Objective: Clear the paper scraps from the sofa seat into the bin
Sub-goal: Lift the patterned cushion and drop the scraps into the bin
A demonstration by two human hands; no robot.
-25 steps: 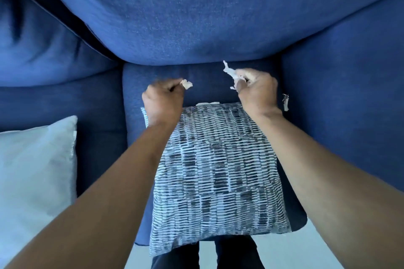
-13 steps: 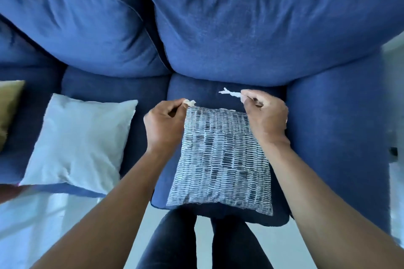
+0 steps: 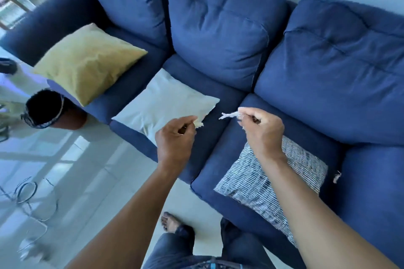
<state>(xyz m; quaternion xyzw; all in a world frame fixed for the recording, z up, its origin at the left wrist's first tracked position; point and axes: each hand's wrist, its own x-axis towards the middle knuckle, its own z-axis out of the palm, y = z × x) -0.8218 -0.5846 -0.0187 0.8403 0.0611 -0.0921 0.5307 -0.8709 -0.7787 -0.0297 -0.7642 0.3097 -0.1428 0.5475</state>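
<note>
My left hand (image 3: 175, 137) pinches a small white paper scrap (image 3: 200, 123) above the gap between the sofa's seat cushions. My right hand (image 3: 260, 131) holds a longer white paper scrap (image 3: 229, 115) above the right seat cushion (image 3: 209, 181). One more scrap (image 3: 336, 177) lies in the crease beside the right armrest. A round dark bin (image 3: 44, 108) with a brown body stands on the floor at the left, in front of the sofa's left end.
A patterned pillow (image 3: 262, 185) lies on the right seat, a white pillow (image 3: 161, 102) on the middle seat and a yellow pillow (image 3: 87, 63) on the left. Cables (image 3: 28, 194) lie on the tiled floor at the left. My bare foot (image 3: 170, 223) stands by the sofa's front.
I have straightened up and turned left, so the whole sofa and the bin come into view. Both hands have lifted off the patterned pillow, each still pinching its scrap.
</note>
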